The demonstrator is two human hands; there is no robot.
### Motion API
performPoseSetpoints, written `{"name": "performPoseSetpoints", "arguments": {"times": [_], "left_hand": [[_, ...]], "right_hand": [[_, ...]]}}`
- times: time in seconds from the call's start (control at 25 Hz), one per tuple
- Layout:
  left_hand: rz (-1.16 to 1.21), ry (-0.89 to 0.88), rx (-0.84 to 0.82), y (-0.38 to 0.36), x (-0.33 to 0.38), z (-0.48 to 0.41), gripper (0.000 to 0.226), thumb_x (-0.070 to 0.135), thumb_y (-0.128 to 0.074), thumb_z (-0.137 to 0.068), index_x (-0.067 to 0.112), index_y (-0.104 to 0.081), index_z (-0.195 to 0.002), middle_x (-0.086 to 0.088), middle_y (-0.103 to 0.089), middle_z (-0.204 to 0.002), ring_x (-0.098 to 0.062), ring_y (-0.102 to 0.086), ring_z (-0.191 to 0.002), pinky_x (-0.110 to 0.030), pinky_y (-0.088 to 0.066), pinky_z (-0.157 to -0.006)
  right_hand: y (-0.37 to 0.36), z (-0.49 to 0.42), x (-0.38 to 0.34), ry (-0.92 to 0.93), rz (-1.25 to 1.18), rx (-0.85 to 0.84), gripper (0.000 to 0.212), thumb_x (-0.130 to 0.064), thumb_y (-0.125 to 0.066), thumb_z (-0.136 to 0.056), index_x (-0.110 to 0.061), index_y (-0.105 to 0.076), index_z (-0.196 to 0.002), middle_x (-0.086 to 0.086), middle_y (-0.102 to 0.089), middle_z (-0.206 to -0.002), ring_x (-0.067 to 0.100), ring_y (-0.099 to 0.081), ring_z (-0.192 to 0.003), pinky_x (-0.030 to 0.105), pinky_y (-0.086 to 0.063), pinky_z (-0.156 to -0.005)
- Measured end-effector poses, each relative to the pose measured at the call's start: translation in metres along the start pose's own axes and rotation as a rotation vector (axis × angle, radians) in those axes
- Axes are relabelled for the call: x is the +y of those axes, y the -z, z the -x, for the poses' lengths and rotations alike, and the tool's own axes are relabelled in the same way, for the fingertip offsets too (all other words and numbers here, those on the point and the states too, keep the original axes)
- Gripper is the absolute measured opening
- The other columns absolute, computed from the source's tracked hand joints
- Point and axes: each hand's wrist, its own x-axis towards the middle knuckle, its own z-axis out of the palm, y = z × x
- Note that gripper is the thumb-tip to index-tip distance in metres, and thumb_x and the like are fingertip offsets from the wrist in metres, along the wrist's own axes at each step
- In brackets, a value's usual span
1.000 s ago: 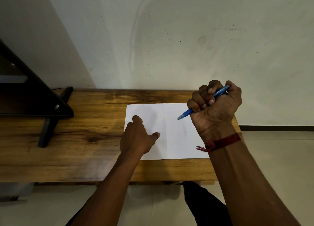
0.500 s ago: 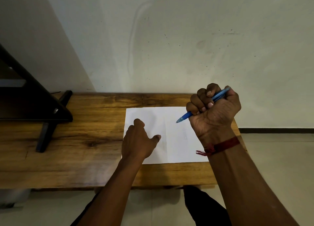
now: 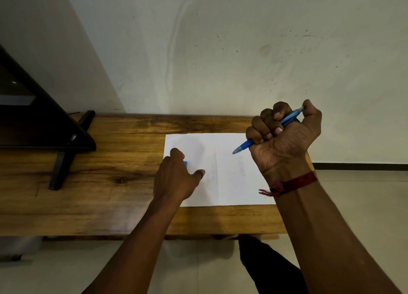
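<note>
A white sheet of paper (image 3: 223,183) lies on the wooden bench (image 3: 110,183), near its right end. My left hand (image 3: 176,178) rests on the sheet's left part with the thumb stretched right and the fingers bent under, hidden behind the back of the hand. A small blue piece (image 3: 185,163) peeks out by those fingers; whether they hold it is unclear. My right hand (image 3: 284,139) is raised above the sheet's right side and grips a blue pen (image 3: 245,144) in a fist, tip pointing down-left and off the paper. A red thread is tied round that wrist.
A black stand (image 3: 61,143) with angled legs occupies the bench's left end. A pale wall (image 3: 220,50) rises right behind the bench. Tiled floor lies to the right and in front. A dark trouser leg (image 3: 269,267) shows below the bench edge.
Both hands stay nearly where they were. The small blue piece now shows beside my left fingers; it was not visible before.
</note>
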Motion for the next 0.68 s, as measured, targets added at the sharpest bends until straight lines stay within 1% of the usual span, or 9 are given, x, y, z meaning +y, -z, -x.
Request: {"name": "performPoseSetpoints", "arguments": {"times": [0.16, 0.2, 0.32, 0.36, 0.48, 0.56, 0.6, 0.68], "left_hand": [[-0.001, -0.001, -0.007, -0.0005, -0.0001, 0.0005, 0.066, 0.052, -0.076, -0.069, 0.019, -0.045, -0.117, -0.004, -0.059, -0.115, -0.01, -0.041, -0.085, -0.027, -0.039, -0.066], [-0.001, 0.0, -0.009, -0.0006, -0.0002, 0.0006, 0.066, 0.052, -0.076, -0.069, 0.019, -0.045, -0.117, -0.004, -0.059, -0.114, -0.011, -0.041, -0.085, -0.028, -0.039, -0.066], [-0.006, 0.005, -0.014, -0.0005, 0.0001, 0.0006, 0.066, 0.053, -0.075, -0.069, 0.019, -0.045, -0.116, -0.004, -0.059, -0.113, -0.011, -0.042, -0.084, -0.028, -0.039, -0.066], [-0.009, 0.004, -0.014, -0.0002, 0.0006, 0.001, 0.066, 0.053, -0.076, -0.069, 0.018, -0.045, -0.116, -0.004, -0.059, -0.113, -0.012, -0.042, -0.085, -0.028, -0.039, -0.065], [-0.014, -0.004, -0.006, 0.001, 0.0018, 0.0029, 0.066, 0.052, -0.076, -0.069, 0.017, -0.046, -0.116, -0.005, -0.06, -0.114, -0.015, -0.049, -0.089, -0.028, -0.038, -0.065], [-0.017, -0.011, -0.01, 0.0019, 0.0027, 0.0033, 0.066, 0.051, -0.076, -0.069, 0.016, -0.046, -0.116, -0.006, -0.06, -0.114, -0.013, -0.047, -0.088, -0.028, -0.038, -0.066], [-0.014, -0.01, -0.009, 0.0022, 0.0027, 0.0034, 0.066, 0.051, -0.076, -0.07, 0.016, -0.046, -0.117, -0.006, -0.059, -0.115, -0.013, -0.046, -0.088, -0.028, -0.038, -0.066], [-0.02, -0.01, -0.01, 0.0031, 0.0033, 0.0039, 0.066, 0.05, -0.076, -0.07, 0.016, -0.046, -0.117, -0.006, -0.059, -0.116, -0.015, -0.05, -0.091, -0.028, -0.038, -0.067]], "right_hand": [[0.0004, -0.0001, 0.0001, 0.005, 0.008, 0.027, 0.05, -0.041, -0.026, -0.091, -0.012, -0.042, -0.053, -0.004, -0.028, -0.037, 0.009, -0.02, -0.035, 0.017, -0.017, -0.043], [0.0006, 0.0002, 0.0001, 0.005, 0.002, 0.027, 0.051, -0.042, -0.025, -0.091, -0.012, -0.042, -0.054, -0.004, -0.028, -0.037, 0.009, -0.02, -0.036, 0.017, -0.017, -0.043], [0.0002, 0.0011, -0.0004, -0.008, -0.007, 0.016, 0.055, -0.052, -0.025, -0.089, -0.011, -0.04, -0.056, -0.004, -0.027, -0.037, 0.009, -0.019, -0.036, 0.017, -0.017, -0.043], [-0.0002, 0.001, -0.0009, -0.007, 0.002, 0.02, 0.055, -0.052, -0.027, -0.089, -0.011, -0.04, -0.055, -0.004, -0.027, -0.037, 0.009, -0.019, -0.036, 0.017, -0.017, -0.043], [-0.0013, 0.0009, -0.0009, 0.009, 0.0, 0.05, 0.048, -0.041, -0.027, -0.09, -0.012, -0.04, -0.054, -0.004, -0.027, -0.037, 0.01, -0.019, -0.035, 0.017, -0.018, -0.042], [0.0003, 0.0018, -0.0001, 0.018, -0.034, 0.069, 0.044, -0.037, -0.024, -0.09, -0.012, -0.039, -0.056, -0.004, -0.027, -0.038, 0.009, -0.019, -0.036, 0.016, -0.018, -0.042], [0.0008, 0.0018, 0.0003, 0.018, -0.043, 0.066, 0.044, -0.037, -0.024, -0.09, -0.012, -0.039, -0.057, -0.004, -0.027, -0.038, 0.009, -0.02, -0.036, 0.016, -0.017, -0.042], [0.0005, 0.0022, 0.0005, 0.009, -0.042, 0.047, 0.049, -0.045, -0.024, -0.09, -0.012, -0.04, -0.057, -0.004, -0.027, -0.038, 0.009, -0.02, -0.036, 0.016, -0.018, -0.042]]}}
